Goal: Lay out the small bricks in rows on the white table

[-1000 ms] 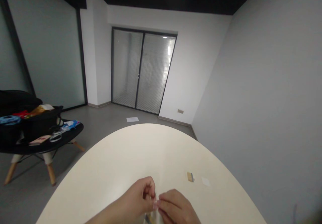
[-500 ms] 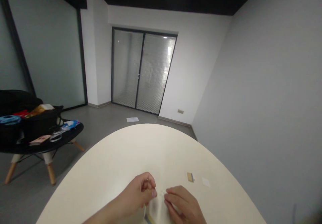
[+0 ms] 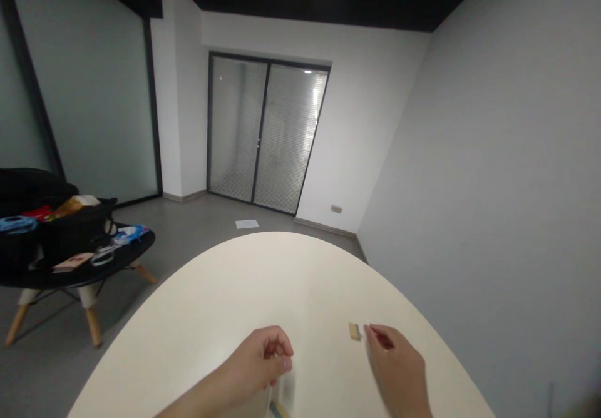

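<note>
My left hand point(image 3: 263, 358) is over the near part of the round table, its fingers curled and thumb pressed in. What it pinches, if anything, is too small or hidden to name. Below it, at the lower edge of the view, a yellow and blue strip point(image 3: 280, 410) shows in part. My right hand point(image 3: 397, 365) reaches farther to the right, fingertips together and palm down, slightly blurred. Just left of those fingertips lies a small tan rectangular piece point(image 3: 354, 331) with a blue edge. Whether they touch it, or grip anything, I cannot make out.
The cream round table point(image 3: 263, 268) fills the lower middle. At left stands a black chair point(image 3: 94, 271) with wooden legs, loaded with a black bag point(image 3: 77, 233) and small items. A white sheet point(image 3: 246, 224) lies on the floor. A grey wall point(image 3: 507, 205) rises at right.
My right hand has moved right, away from my left hand, to beside the tan piece. The small white square there is now out of sight. My left hand has barely moved.
</note>
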`<state>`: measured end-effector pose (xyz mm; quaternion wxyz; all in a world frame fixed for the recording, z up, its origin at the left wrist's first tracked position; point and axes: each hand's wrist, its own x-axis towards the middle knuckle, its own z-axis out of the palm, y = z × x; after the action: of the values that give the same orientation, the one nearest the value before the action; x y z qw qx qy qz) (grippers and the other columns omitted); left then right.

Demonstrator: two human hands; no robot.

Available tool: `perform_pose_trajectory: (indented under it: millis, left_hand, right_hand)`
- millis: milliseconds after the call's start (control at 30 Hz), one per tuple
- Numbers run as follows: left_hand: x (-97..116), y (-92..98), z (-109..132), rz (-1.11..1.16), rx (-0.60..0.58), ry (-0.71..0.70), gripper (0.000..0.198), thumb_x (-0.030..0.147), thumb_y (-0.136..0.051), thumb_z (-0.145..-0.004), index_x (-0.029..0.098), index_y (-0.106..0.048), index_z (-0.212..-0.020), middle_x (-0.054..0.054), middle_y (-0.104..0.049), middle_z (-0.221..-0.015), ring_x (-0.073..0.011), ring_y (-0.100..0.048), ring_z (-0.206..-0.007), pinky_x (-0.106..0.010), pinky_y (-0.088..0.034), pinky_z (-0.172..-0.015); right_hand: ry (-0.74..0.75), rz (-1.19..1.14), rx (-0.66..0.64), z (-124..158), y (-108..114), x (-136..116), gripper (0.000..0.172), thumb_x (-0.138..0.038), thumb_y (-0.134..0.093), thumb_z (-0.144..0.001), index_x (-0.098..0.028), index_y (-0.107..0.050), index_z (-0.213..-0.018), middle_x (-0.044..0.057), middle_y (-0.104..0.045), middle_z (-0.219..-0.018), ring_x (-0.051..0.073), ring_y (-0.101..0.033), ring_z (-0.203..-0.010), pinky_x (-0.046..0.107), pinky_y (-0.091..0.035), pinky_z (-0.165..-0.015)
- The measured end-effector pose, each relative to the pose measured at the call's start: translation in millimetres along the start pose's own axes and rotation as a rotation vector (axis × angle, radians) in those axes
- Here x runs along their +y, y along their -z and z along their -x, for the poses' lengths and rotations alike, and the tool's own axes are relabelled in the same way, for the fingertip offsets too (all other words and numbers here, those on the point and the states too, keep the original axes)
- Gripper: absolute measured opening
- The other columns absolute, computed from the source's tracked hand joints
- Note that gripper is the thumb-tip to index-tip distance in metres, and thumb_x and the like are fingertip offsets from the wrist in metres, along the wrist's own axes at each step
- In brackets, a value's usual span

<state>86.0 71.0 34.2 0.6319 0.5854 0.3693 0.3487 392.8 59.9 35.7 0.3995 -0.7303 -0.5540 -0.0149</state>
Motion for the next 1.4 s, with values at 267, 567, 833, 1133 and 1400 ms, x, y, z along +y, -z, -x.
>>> perform_pose_trajectory:
  millis: [267,567,833,1133,1400]
  left_hand:
    - [1.5,-0.9,0.1,-0.029,-0.009,-0.002,0.022,0.033,-0.068,-0.068,0.017,-0.057,-0.077,0.009,-0.048,-0.055,-0.007,-0.041,-0.045,-0.02,-0.03,-0.043]
    - [2.1,0.0,-0.9,-0.044,-0.01,0.006,0.023,0.035,-0.066,-0.067,0.016,-0.058,-0.078,0.009,-0.048,-0.056,-0.0074,-0.041,-0.046,-0.02,-0.031,-0.044]
    - [2.3,0.0,1.4,-0.077,-0.018,0.009,0.02,0.034,-0.064,-0.068,0.016,-0.058,-0.076,0.008,-0.048,-0.055,-0.0077,-0.042,-0.047,-0.021,-0.032,-0.045]
    - [5.1,-0.3,1.4,-0.077,-0.008,0.016,0.021,0.035,-0.064,-0.066,0.017,-0.057,-0.074,0.008,-0.049,-0.056,-0.0081,-0.043,-0.047,-0.021,-0.031,-0.045]
    - [8.3,-0.8,2.1,-0.058,-0.027,0.009,0.02,0.034,-0.064,-0.066,0.017,-0.058,-0.074,0.008,-0.048,-0.054,-0.0075,-0.042,-0.046,-0.021,-0.031,-0.045]
  right_hand:
    - [-0.199,0.323,-0.126,-19.1,15.9,37.1,0.037,-0.048,-0.046,-0.083,-0.023,-0.073,-0.085,0.007,-0.079,-0.089,0.029,-0.072,-0.083,0.036,-0.051,-0.07]
    - [-0.198,0.459,-0.237,-23.1,13.3,51.2,0.035,-0.039,-0.046,-0.087,-0.023,-0.076,-0.085,0.008,-0.08,-0.093,0.029,-0.074,-0.084,0.033,-0.05,-0.066]
    - [-0.123,0.47,-0.195,-23.8,5.0,67.2,0.042,-0.039,-0.04,-0.088,-0.021,-0.078,-0.082,0.012,-0.079,-0.091,0.03,-0.074,-0.08,0.036,-0.052,-0.066]
    - [0.097,0.344,-0.088,-22.1,-8.2,71.5,0.05,-0.042,-0.044,-0.085,-0.01,-0.07,-0.113,0.017,-0.073,-0.116,0.027,-0.072,-0.098,0.038,-0.054,-0.09]
    - [0.211,0.266,-0.12,-18.3,-15.7,78.8,0.042,-0.038,-0.044,-0.083,-0.012,-0.073,-0.101,0.016,-0.076,-0.106,0.029,-0.071,-0.099,0.044,-0.053,-0.094]
